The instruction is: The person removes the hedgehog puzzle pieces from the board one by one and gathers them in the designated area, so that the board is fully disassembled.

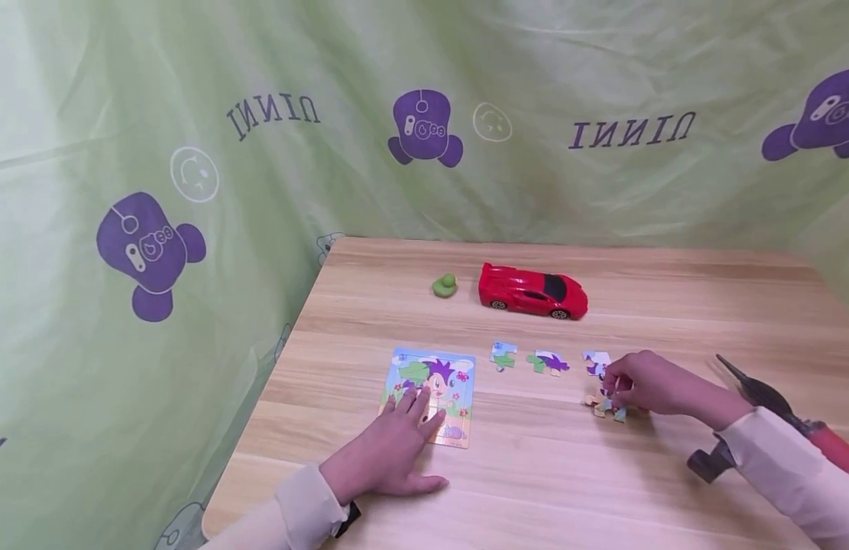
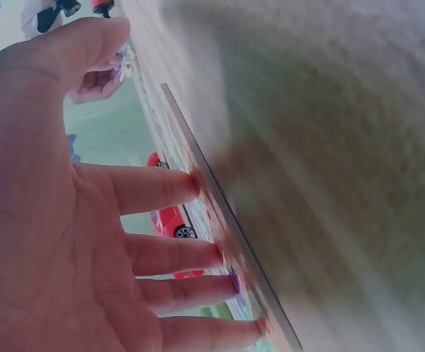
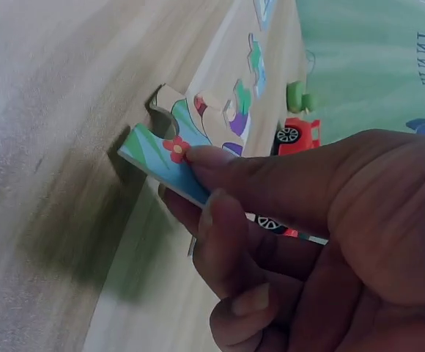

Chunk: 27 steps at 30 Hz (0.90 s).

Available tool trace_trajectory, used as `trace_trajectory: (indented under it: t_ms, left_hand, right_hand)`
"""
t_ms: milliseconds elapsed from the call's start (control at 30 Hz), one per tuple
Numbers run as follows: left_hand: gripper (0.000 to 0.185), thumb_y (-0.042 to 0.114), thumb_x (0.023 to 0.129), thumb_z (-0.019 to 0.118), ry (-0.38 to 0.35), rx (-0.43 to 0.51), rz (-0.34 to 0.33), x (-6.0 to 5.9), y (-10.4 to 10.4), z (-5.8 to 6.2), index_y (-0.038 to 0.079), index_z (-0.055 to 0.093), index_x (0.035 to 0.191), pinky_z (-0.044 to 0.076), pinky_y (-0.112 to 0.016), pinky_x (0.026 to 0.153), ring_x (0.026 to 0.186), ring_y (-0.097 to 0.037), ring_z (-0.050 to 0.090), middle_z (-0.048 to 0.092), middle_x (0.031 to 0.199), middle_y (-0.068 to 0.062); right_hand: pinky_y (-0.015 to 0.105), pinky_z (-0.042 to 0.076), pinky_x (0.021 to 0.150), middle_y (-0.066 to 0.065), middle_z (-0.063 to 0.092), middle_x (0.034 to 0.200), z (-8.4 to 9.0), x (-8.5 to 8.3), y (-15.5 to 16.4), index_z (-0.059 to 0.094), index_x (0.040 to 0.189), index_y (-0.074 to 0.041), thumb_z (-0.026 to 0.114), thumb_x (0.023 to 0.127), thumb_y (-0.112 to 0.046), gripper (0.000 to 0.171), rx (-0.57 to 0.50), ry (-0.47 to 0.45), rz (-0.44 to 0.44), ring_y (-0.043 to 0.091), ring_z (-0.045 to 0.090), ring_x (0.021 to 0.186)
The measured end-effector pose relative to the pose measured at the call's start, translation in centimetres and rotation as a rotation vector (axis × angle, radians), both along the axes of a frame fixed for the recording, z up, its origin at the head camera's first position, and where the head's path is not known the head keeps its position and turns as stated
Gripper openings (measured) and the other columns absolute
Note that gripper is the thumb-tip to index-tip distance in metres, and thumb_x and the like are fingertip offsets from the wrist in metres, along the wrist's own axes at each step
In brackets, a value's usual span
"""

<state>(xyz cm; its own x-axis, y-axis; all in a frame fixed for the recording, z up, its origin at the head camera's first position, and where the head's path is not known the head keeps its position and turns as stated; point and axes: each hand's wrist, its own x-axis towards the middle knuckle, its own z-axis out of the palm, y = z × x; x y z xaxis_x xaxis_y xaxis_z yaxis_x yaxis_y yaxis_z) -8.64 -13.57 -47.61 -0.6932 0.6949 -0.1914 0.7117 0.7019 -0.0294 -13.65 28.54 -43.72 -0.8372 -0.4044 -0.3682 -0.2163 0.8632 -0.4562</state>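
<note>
Right hand (image 1: pixel 647 386) pinched puzzle piece (image 3: pixel 170 158) between thumb and fingers at the table (image 1: pixel 603 473), well right of puzzle board (image 1: pixel 434 393), where left hand (image 1: pixel 390 454) lay nearer, straight fingers (image 2: pixel 161 187) pressing the board's near edge.

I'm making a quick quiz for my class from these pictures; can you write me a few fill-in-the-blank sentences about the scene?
1. The right hand pinches a puzzle ____.
2. The left hand rests flat on the puzzle board, its fingers ____.
3. The toy car at the back of the table is ____.
4. The small green toy sits to the car's ____.

Missing words: piece; straight; red; left
</note>
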Motion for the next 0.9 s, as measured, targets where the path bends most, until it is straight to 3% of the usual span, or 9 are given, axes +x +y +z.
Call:
trace_trajectory:
  t_ms: [133,300,467,733,900]
  left_hand:
    - [0.095,0.082,0.085,0.044,0.016,-0.013,0.0,0.2,0.0,0.1,0.015,0.044,0.152,0.044,-0.061,0.108,0.144,-0.044,0.039,0.035,0.158,-0.026]
    - [0.093,0.081,0.086,0.043,0.02,-0.006,-0.015,0.2,-0.1,0.1,0.015,0.046,0.151,0.045,-0.06,0.107,0.142,-0.043,0.041,0.037,0.157,-0.025]
    - [0.093,0.081,0.086,0.045,-0.014,0.011,0.008,0.0,0.0,0.3,0.014,0.045,0.151,0.043,-0.061,0.108,0.144,-0.043,0.039,0.035,0.159,-0.024]
    - [0.1,0.083,0.082,0.048,0.019,-0.012,0.022,0.4,0.6,0.4,0.008,0.047,0.148,0.048,-0.064,0.1,0.137,-0.043,0.041,0.043,0.15,-0.024]
    - [0.102,0.082,0.082,0.049,0.061,-0.007,-0.008,1.0,0.6,-0.3,0.006,0.042,0.151,0.046,-0.065,0.101,0.137,-0.043,0.041,0.044,0.148,-0.024]
  right_hand:
    - [0.025,0.041,0.061,-0.006,0.06,0.077,0.2,0.0,-0.3,0.067,0.083,-0.018,0.083,0.08,-0.021,0.017,0.063,0.092,0.027,0.011,0.049,0.071]
    - [0.032,0.05,0.066,-0.002,0.068,0.085,0.9,0.4,-0.7,0.072,0.094,-0.011,0.082,0.081,-0.025,0.021,0.147,0.212,0.004,0.012,0.054,0.073]
    - [0.03,0.048,0.062,-0.004,0.068,0.081,1.6,0.8,-2.8,0.072,0.092,-0.012,0.079,0.084,-0.026,0.017,0.129,0.27,-0.001,0.009,0.055,0.07]
    - [0.027,0.051,0.069,-0.006,0.068,0.083,1.2,-1.2,-12.6,0.074,0.096,-0.015,0.075,0.089,-0.021,0.01,-0.053,0.264,0.136,0.009,0.056,0.071]
    - [0.037,0.058,0.088,0.005,0.073,0.107,-1.5,-1.8,-19.4,0.072,0.117,-0.008,0.065,0.094,-0.016,0.025,-0.082,0.382,0.261,0.02,0.068,0.098]
